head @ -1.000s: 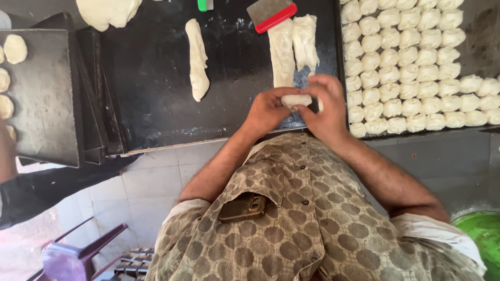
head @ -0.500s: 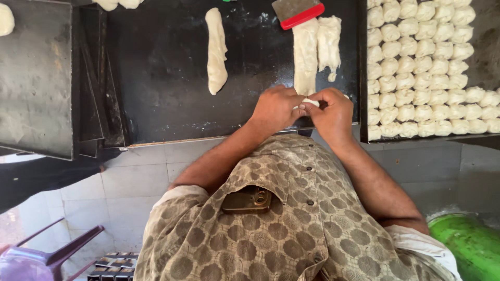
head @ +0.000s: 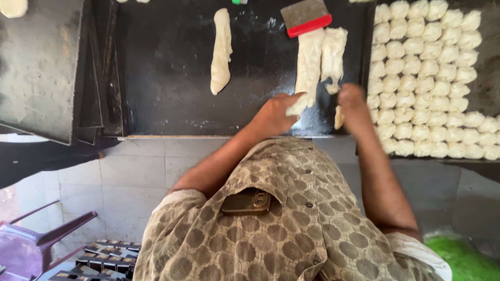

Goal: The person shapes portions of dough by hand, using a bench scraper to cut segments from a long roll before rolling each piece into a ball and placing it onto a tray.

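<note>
My left hand point(head: 275, 113) rests on the near end of a long flattened dough strip point(head: 307, 65) that lies on the black worktop point(head: 166, 67). A second dough strip point(head: 333, 54) lies right beside the first. My right hand point(head: 354, 106) is closed around a small dough piece point(head: 339, 117) just below the end of that strip. Another rolled dough strip point(head: 221, 51) lies apart to the left. A metal dough scraper with a red handle point(head: 304, 16) sits at the far end of the two strips.
Rows of several small dough balls point(head: 432, 78) fill a tray at the right. Dark metal trays point(head: 39, 67) are stacked at the left. A purple plastic chair point(head: 31, 250) stands on the floor lower left, and something green point(head: 458, 257) shows lower right.
My hands were together, working one small dough piece near the counter edge. They have now moved apart: the left onto the long strip, the right holding a small piece.
</note>
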